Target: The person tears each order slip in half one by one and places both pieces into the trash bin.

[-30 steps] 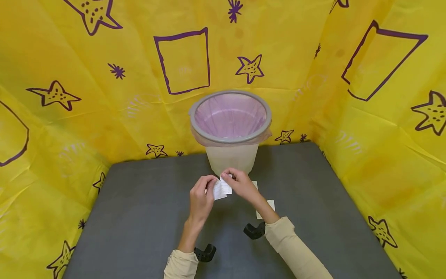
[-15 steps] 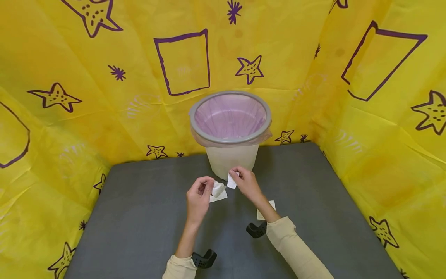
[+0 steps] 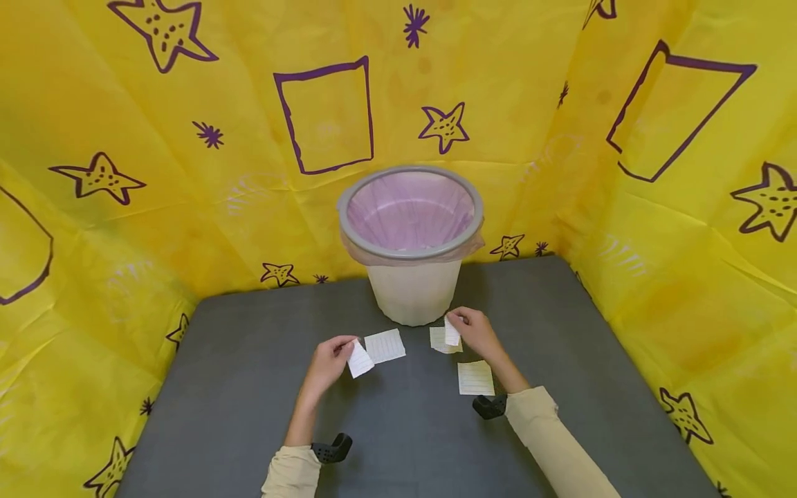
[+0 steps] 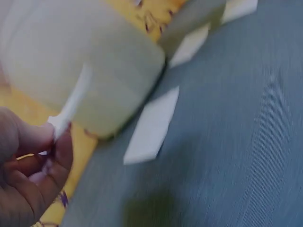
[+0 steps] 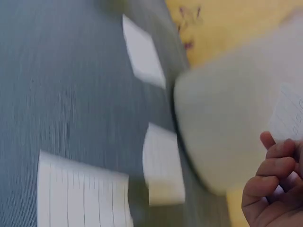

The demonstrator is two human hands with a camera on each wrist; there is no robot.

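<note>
In the head view my left hand (image 3: 326, 361) pinches a torn piece of lined paper (image 3: 360, 360) between thumb and fingers, left of the bin. My right hand (image 3: 477, 330) pinches a smaller torn piece of paper (image 3: 451, 332) near the bin's base. The left wrist view shows the left piece nearly edge-on and blurred. Faint writing marks show on the right-hand scrap (image 5: 289, 113) in the right wrist view. Three more lined pieces lie on the table: one beside the left hand's paper (image 3: 386, 345), one under the right hand's scrap (image 3: 437, 337), and one nearer me (image 3: 476, 379).
A whitish waste bin (image 3: 414, 290) with a grey rim and pink liner stands at the back of the dark grey table (image 3: 249, 401). Yellow patterned cloth (image 3: 236, 207) surrounds the table on three sides. Black curved wrist mounts (image 3: 333, 448) sit at both wrists.
The paper both hands held together has come apart into two pieces. My hands have moved away from each other, left hand leftward and right hand rightward, uncovering the pieces on the table.
</note>
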